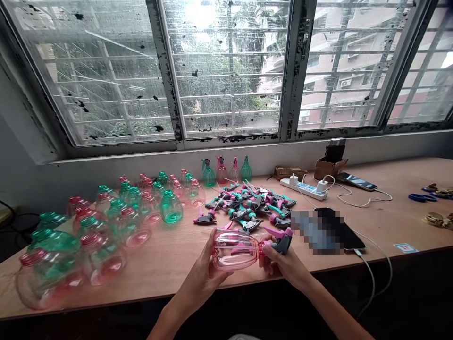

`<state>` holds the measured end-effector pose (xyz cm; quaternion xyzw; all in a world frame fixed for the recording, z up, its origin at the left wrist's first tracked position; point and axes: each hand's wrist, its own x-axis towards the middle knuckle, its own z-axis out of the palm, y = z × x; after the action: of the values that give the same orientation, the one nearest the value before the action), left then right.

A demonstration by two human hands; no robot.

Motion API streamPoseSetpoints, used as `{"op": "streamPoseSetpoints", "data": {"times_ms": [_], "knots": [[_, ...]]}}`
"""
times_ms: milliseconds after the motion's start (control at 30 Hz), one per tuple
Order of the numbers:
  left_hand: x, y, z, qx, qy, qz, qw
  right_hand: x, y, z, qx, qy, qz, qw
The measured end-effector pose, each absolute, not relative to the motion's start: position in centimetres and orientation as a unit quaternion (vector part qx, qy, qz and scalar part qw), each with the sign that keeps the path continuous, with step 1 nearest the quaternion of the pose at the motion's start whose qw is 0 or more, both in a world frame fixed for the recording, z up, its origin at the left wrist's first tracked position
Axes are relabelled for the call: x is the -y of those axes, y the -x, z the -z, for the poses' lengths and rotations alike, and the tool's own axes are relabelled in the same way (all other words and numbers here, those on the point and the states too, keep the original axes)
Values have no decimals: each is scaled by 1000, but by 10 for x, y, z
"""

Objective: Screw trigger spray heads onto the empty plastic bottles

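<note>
Clear pink bottle (235, 259), ribbed, lying sideways

Bare left hand (205, 271), bare right hand (285, 264), slender fingers (211, 243); forearms (177, 307) slim, bare, smoothly tapering toward hands.

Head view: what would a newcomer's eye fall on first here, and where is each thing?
The pink bottle held sideways at the front, left hand at its base, right hand at its neck, would probably draw the eye first. Behind it lies a jumbled heap of spray heads, with a crowd of pink and green bottles to the left. Wide windows fill the background.
</note>
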<state>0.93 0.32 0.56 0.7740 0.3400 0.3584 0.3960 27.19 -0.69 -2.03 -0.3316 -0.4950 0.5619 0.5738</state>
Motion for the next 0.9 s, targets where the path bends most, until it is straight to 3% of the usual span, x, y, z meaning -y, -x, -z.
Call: {"op": "streamPoseSetpoints", "data": {"times_ms": [167, 900], "knots": [[1, -7, -11, -365, -790, -346, 351, 8, -271, 20, 495, 326, -565, 574], [-3, -9, -10, -363, -786, -365, 341, 4, -273, 28, 522, 337, -548, 560]]}}
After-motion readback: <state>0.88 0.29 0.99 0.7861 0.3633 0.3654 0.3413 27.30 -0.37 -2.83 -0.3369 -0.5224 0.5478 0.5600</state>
